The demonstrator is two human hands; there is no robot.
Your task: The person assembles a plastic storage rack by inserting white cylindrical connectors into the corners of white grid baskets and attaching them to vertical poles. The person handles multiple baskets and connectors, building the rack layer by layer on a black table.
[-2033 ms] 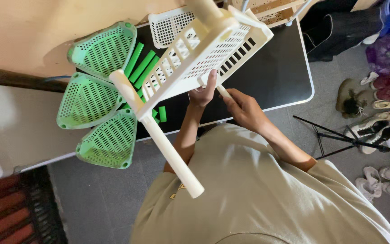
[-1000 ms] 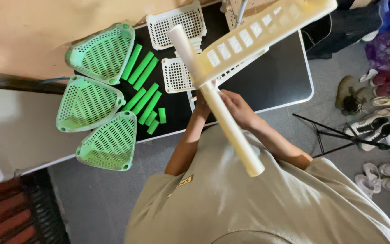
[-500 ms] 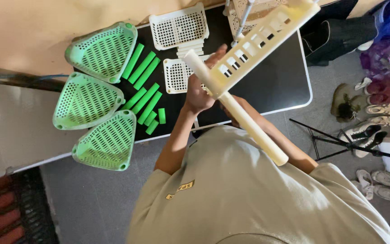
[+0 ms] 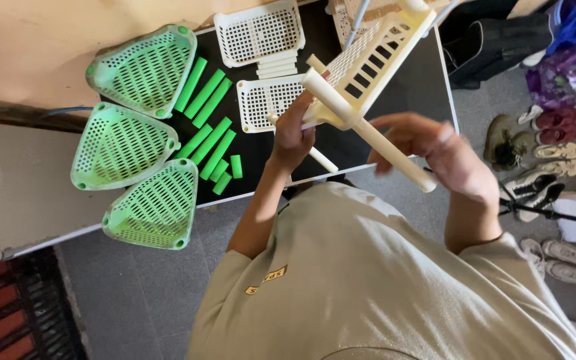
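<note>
head | left hand (image 4: 293, 137) grasping cream rack (image 4: 368, 60) | right hand (image 4: 435, 157) released | green baskets (image 4: 143, 60) empty

A cream perforated shelf tray (image 4: 375, 57) with long tube legs (image 4: 368, 130) is tilted above the table.

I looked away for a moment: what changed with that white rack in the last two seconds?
The cream rack swung up and away over the table. The right hand let go and now hovers open by a leg tube; the left hand kept its grip. The green baskets and green tubes stayed put.
</note>
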